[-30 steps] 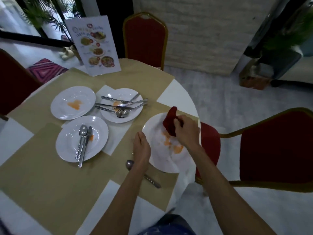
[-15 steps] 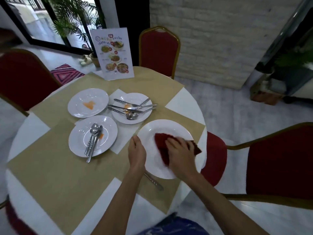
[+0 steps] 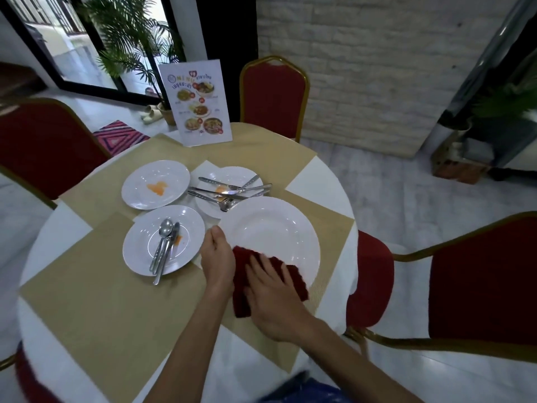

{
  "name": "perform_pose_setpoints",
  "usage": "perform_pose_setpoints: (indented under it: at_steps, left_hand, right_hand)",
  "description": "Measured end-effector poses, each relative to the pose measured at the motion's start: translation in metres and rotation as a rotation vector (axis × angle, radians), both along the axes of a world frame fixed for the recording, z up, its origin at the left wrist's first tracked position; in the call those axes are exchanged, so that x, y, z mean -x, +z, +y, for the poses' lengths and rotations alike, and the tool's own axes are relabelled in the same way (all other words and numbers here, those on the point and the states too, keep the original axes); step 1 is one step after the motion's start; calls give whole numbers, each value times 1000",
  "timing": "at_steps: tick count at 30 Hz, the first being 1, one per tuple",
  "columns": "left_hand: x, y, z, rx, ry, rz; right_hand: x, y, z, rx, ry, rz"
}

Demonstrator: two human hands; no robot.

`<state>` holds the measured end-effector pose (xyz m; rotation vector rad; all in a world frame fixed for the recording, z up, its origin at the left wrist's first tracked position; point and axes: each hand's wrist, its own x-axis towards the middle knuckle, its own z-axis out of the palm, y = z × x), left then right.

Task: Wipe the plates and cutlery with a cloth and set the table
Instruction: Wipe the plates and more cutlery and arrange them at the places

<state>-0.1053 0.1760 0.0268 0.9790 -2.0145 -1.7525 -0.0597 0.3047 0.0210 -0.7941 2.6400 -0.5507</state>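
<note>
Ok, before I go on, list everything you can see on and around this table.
Large plate: one, white, near right.
Stained plates: three, white with orange smears, left and centre.
Cloth: one, dark red, on the large plate's near edge.
Cutlery pile: several pieces, silver, on the centre plate.
Spoon and knife: one each, silver, on the near-left plate.
Menu card: one, white, table's far edge.
Placemats: several, beige, under the plates.
Chairs: at least three, red and gold, around the table.
Left hand: holds the large plate's rim.
Right hand: fingers flat on the cloth.
</note>
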Motion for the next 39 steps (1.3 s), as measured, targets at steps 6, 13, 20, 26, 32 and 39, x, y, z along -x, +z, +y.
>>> perform_pose_setpoints:
  at_steps: [6, 13, 20, 26, 32, 39]
  left_hand:
    - [-4, 7, 3, 6, -39, 6]
    - [9, 7, 8, -95, -50, -8]
    - [11, 8, 27, -35, -156, -56]
    - [13, 7, -18, -17, -79, -74]
    - [8, 12, 29, 59, -207, -64]
    - [11, 2, -20, 71, -115, -75]
  right_hand:
    - [65, -20, 26, -179, -217, 168]
    - [17, -9, 19, -19, -95, 22]
    - [45, -9, 5, 102, -149, 66]
    - [43, -18, 73, 92, 142, 70]
    - [72, -18, 41, -70, -117, 177]
    - [28, -19, 79, 62, 115, 42]
